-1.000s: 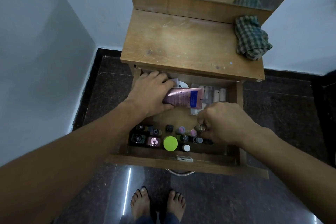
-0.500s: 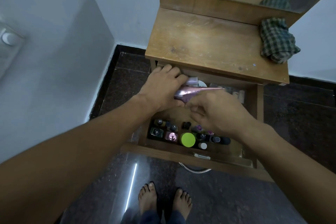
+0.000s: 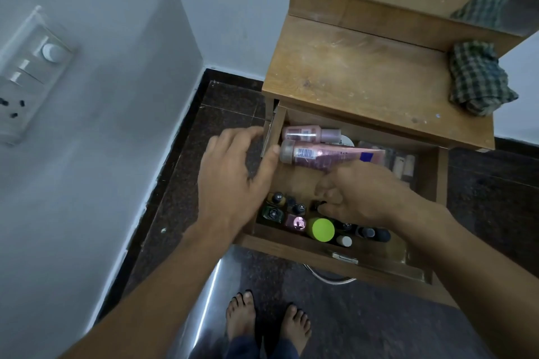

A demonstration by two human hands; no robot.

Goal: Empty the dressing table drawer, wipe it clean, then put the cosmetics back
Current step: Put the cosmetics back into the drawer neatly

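The wooden drawer (image 3: pixel 285 245) is pulled out. A pink tube (image 3: pixel 329 154) lies on its side at the back, with a pink bottle (image 3: pixel 309 133) just behind it. Some little bottles (image 3: pixel 274 213) and a green lid (image 3: pixel 321 229) stand at the front. The left hand (image 3: pixel 233 181) is spread at the drawer's left edge, thumb beside the tube's cap. The right hand (image 3: pixel 364 195) curls its fingers over the little bottles. A checked cloth (image 3: pixel 478 77) sits on the table top (image 3: pixel 350 73).

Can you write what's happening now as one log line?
drawer: open, full | left hand: open, thumb by tube | right hand: over bottles, grip unclear | cloth: on tabletop
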